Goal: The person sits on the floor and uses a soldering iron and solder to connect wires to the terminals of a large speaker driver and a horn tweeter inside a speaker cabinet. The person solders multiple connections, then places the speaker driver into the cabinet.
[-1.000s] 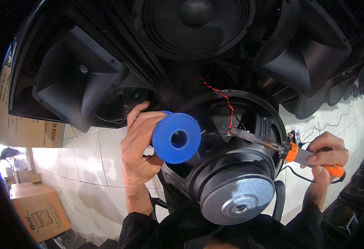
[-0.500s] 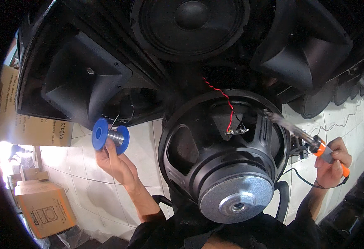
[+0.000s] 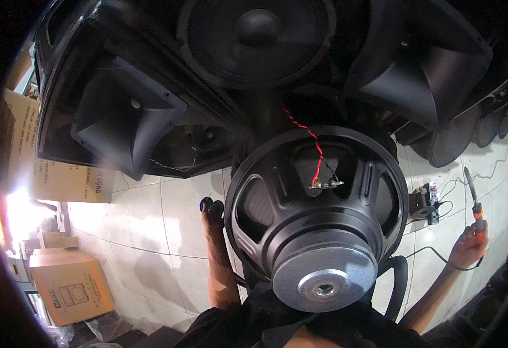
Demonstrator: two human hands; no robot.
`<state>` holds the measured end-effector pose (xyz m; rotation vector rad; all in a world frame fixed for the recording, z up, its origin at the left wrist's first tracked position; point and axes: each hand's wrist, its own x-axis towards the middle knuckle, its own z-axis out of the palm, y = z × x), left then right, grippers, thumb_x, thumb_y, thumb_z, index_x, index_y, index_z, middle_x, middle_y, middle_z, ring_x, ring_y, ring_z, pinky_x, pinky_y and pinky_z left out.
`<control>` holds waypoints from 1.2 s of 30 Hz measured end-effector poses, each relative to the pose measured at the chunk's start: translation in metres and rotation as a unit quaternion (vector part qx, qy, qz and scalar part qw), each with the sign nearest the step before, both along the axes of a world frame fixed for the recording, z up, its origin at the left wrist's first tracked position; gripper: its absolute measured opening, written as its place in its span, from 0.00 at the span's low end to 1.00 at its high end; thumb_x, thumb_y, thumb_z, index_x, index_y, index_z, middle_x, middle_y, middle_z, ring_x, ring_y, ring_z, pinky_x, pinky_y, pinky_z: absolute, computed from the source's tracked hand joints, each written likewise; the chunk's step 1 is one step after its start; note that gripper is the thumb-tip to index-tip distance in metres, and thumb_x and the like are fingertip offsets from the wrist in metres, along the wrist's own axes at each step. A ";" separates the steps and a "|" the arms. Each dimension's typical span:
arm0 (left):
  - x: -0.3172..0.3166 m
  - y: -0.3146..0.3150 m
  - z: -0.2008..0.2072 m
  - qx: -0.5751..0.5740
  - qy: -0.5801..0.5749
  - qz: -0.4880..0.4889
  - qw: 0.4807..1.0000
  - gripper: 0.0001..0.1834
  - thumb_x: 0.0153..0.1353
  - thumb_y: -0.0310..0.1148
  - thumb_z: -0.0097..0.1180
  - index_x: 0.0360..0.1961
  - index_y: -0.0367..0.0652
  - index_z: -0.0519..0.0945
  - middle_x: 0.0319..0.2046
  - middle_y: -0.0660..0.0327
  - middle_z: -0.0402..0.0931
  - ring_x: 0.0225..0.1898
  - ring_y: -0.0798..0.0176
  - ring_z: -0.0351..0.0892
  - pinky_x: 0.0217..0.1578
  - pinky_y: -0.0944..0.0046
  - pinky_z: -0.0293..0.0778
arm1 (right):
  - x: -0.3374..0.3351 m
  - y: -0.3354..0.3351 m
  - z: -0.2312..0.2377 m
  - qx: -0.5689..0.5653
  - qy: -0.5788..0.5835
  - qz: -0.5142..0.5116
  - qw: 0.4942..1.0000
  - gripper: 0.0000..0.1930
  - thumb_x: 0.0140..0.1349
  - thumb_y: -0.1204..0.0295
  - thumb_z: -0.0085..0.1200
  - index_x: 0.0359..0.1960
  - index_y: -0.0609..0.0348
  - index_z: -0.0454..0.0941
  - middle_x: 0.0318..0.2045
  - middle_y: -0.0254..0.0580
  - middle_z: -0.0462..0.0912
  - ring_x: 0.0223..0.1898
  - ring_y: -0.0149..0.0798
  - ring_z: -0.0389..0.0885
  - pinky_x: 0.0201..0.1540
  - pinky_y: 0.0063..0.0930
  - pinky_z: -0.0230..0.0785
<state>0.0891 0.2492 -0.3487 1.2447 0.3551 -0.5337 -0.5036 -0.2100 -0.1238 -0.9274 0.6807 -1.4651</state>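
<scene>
A large loudspeaker driver (image 3: 291, 219) rests magnet-up before me, its round grey magnet (image 3: 324, 269) facing me. Twisted red and black wires (image 3: 319, 148) run to a small terminal strip (image 3: 326, 185) on its frame. My left hand (image 3: 211, 225) is low beside the driver's left rim, closed on a blue spool of solder (image 3: 204, 204), partly in shadow. Off to the right, my right hand (image 3: 467, 247) grips the orange handle of a soldering iron (image 3: 477, 211). The iron's tip points up and away from the driver; its cord loops below the hand.
Black speaker cabinets with horns (image 3: 127, 113) and a mounted cone (image 3: 258, 46) stand at the far side. Cardboard boxes (image 3: 71, 287) are at the left. A power strip (image 3: 433, 203) with cables lies on the tiled floor (image 3: 149, 232) at the right.
My left hand has lowered the solder spool and brought it right, close to the driver. The soldering iron has moved right, away from the driver, and now points more upright.
</scene>
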 end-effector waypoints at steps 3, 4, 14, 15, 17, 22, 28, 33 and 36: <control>0.004 0.026 -0.023 0.052 -0.133 -0.124 0.982 0.21 0.66 0.50 0.51 0.51 0.47 0.78 0.46 0.54 0.80 0.49 0.56 0.77 0.50 0.55 0.74 | -0.025 -0.003 -0.046 0.112 0.043 -0.227 0.967 0.19 0.70 0.66 0.48 0.54 0.70 0.75 0.41 0.42 0.81 0.30 0.25 0.74 0.28 0.15 0.65; 0.008 0.016 -0.024 0.046 -0.110 -0.107 0.987 0.21 0.66 0.50 0.52 0.50 0.47 0.79 0.46 0.54 0.80 0.48 0.56 0.77 0.49 0.55 0.75 | -0.039 0.004 -0.065 0.106 0.093 -0.233 0.962 0.19 0.69 0.65 0.49 0.54 0.70 0.75 0.40 0.42 0.82 0.29 0.25 0.74 0.28 0.16 0.66; -0.013 -0.026 0.017 0.127 -0.010 0.030 0.991 0.22 0.61 0.50 0.55 0.48 0.45 0.80 0.42 0.53 0.82 0.46 0.54 0.80 0.47 0.54 0.76 | -0.043 0.049 -0.120 0.174 0.223 -0.288 0.915 0.18 0.64 0.65 0.59 0.47 0.70 0.80 0.25 0.37 0.78 0.23 0.26 0.75 0.24 0.19 0.68; -0.016 -0.029 0.018 0.135 -0.014 0.032 0.990 0.22 0.61 0.50 0.55 0.47 0.44 0.80 0.42 0.53 0.82 0.46 0.54 0.80 0.47 0.54 0.76 | -0.045 0.053 -0.121 0.181 0.227 -0.290 0.912 0.19 0.64 0.64 0.59 0.47 0.70 0.81 0.26 0.37 0.78 0.23 0.27 0.75 0.24 0.20 0.68; -0.025 -0.029 0.020 0.148 -0.017 0.035 0.988 0.22 0.60 0.49 0.56 0.47 0.44 0.81 0.41 0.53 0.82 0.46 0.54 0.81 0.46 0.54 0.76 | -0.048 0.059 -0.125 0.191 0.238 -0.287 0.908 0.19 0.64 0.63 0.59 0.47 0.70 0.81 0.26 0.37 0.78 0.23 0.27 0.75 0.24 0.20 0.68; -0.046 -0.012 0.012 0.158 -0.009 0.050 0.986 0.23 0.58 0.49 0.58 0.45 0.43 0.82 0.40 0.53 0.83 0.45 0.53 0.82 0.45 0.53 0.76 | -0.068 0.035 -0.170 0.221 0.274 -0.205 0.913 0.18 0.66 0.61 0.58 0.46 0.65 0.82 0.25 0.34 0.79 0.26 0.28 0.75 0.30 0.26 0.71; -0.067 0.002 -0.031 0.294 -0.091 0.030 0.951 0.23 0.55 0.49 0.60 0.44 0.41 0.83 0.38 0.52 0.84 0.44 0.53 0.83 0.44 0.53 0.77 | 0.005 0.006 -0.206 0.167 0.451 -0.056 0.875 0.18 0.66 0.61 0.58 0.45 0.65 0.83 0.25 0.34 0.79 0.26 0.28 0.75 0.29 0.26 0.70; -0.049 -0.017 -0.054 0.461 -0.047 0.050 0.885 0.23 0.53 0.48 0.61 0.42 0.40 0.84 0.36 0.52 0.85 0.43 0.52 0.85 0.42 0.53 0.77 | 0.115 -0.003 -0.203 0.085 0.561 0.138 0.812 0.18 0.66 0.60 0.57 0.45 0.65 0.83 0.25 0.34 0.79 0.26 0.29 0.75 0.29 0.27 0.70; -0.052 -0.039 -0.031 0.455 0.089 0.049 0.885 0.26 0.51 0.49 0.64 0.41 0.37 0.82 0.39 0.49 0.84 0.46 0.47 0.83 0.47 0.51 0.76 | 0.126 0.004 -0.194 0.054 0.605 0.172 0.775 0.18 0.66 0.60 0.57 0.45 0.65 0.83 0.25 0.34 0.79 0.26 0.29 0.75 0.29 0.27 0.70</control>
